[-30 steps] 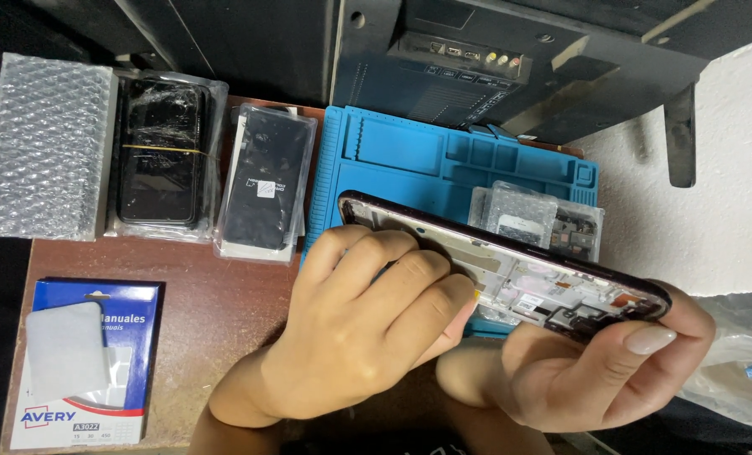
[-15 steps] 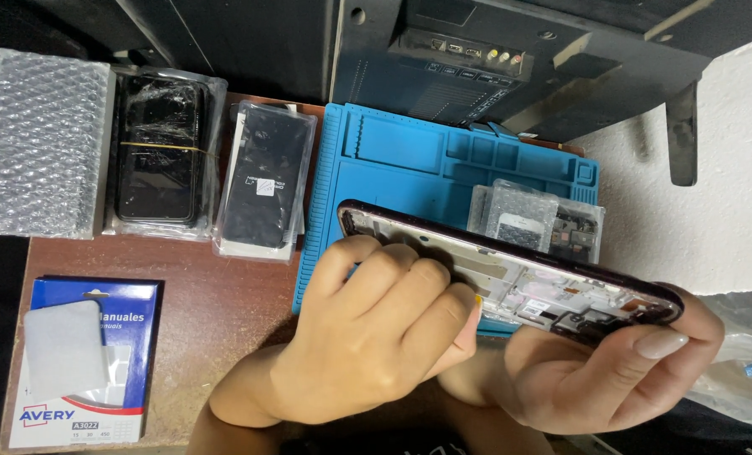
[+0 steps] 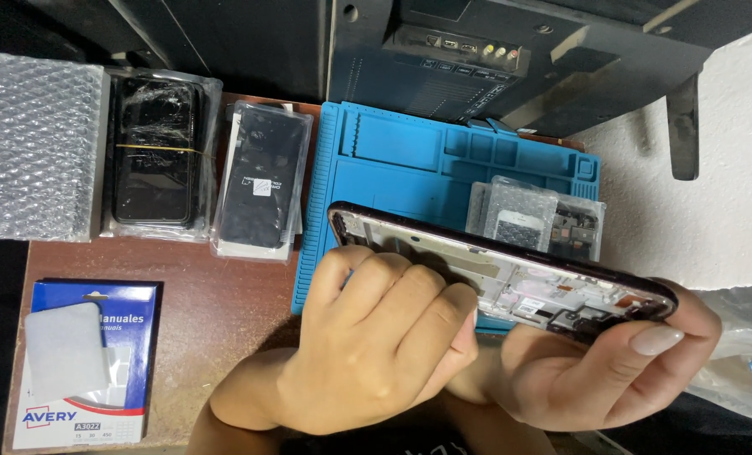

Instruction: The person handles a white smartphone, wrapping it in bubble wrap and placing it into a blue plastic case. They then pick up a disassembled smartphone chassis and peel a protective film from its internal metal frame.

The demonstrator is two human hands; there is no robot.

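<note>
I hold an opened phone body [image 3: 511,274], a dark frame with its inner parts showing, tilted above the blue work mat [image 3: 410,168]. My right hand [image 3: 612,371] grips the phone's right end, thumb along its lower edge. My left hand [image 3: 376,345] is curled into a fist over the phone's left half, fingers pressed against its inside; whatever the fingertips hold is hidden.
Two bagged phones [image 3: 153,152] [image 3: 262,177] and a bubble-wrap bundle [image 3: 39,147] lie at the back left of the brown table [image 3: 224,312]. A blue packet [image 3: 85,362] sits front left. Small bagged parts [image 3: 532,215] rest on the mat. A dark device [image 3: 477,50] stands behind.
The phone and both hands have sunk a little and shifted slightly right. My left fingers have curled tighter against the phone's inside.
</note>
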